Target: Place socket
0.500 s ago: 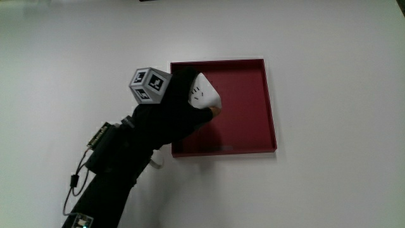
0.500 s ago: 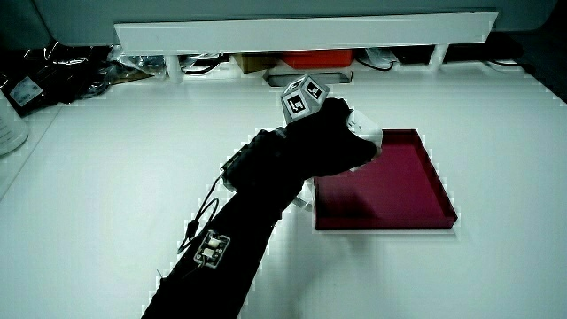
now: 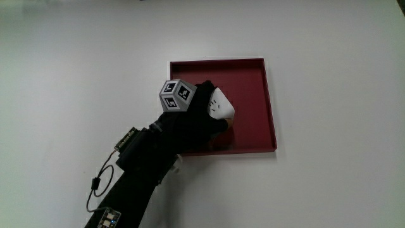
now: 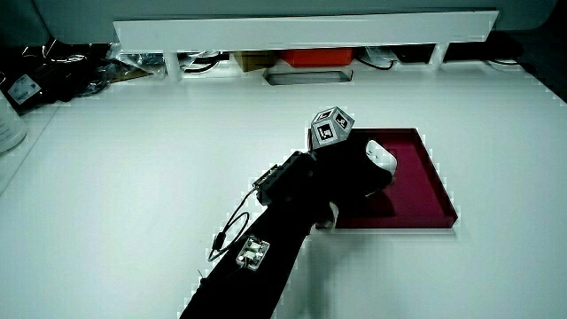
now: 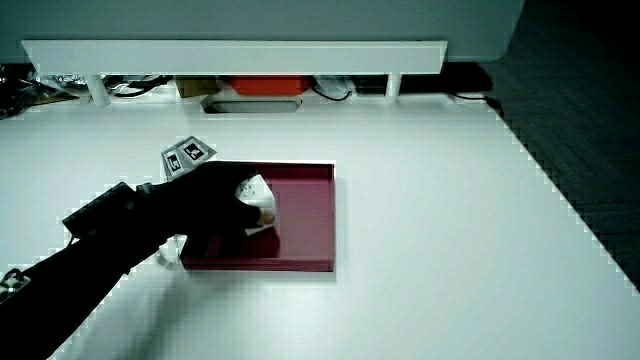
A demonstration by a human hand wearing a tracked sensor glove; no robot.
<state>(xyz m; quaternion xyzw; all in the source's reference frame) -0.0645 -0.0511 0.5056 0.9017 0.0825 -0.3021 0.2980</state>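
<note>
A dark red square tray (image 3: 269,107) lies on the white table, also in both side views (image 4: 434,190) (image 5: 315,225). The hand (image 3: 196,120) in its black glove is over the tray, low above its floor, with its fingers curled around a white socket (image 3: 220,106). The socket's rounded white face pokes out past the fingers (image 4: 379,156) (image 5: 250,190). A patterned cube (image 3: 175,95) rides on the back of the hand. The forearm (image 3: 136,171) runs from the hand toward the person, crossing the tray's near edge and hiding that corner.
A low white partition (image 4: 301,34) stands at the table's edge farthest from the person, with cables and boxes under it. White table surface (image 3: 335,76) surrounds the tray. A small white piece (image 3: 178,166) shows beside the forearm near the tray's corner.
The hand has carried the socket from the tray's corner farther in over the tray and lower toward its floor, nearer the person. The tray has stayed put.
</note>
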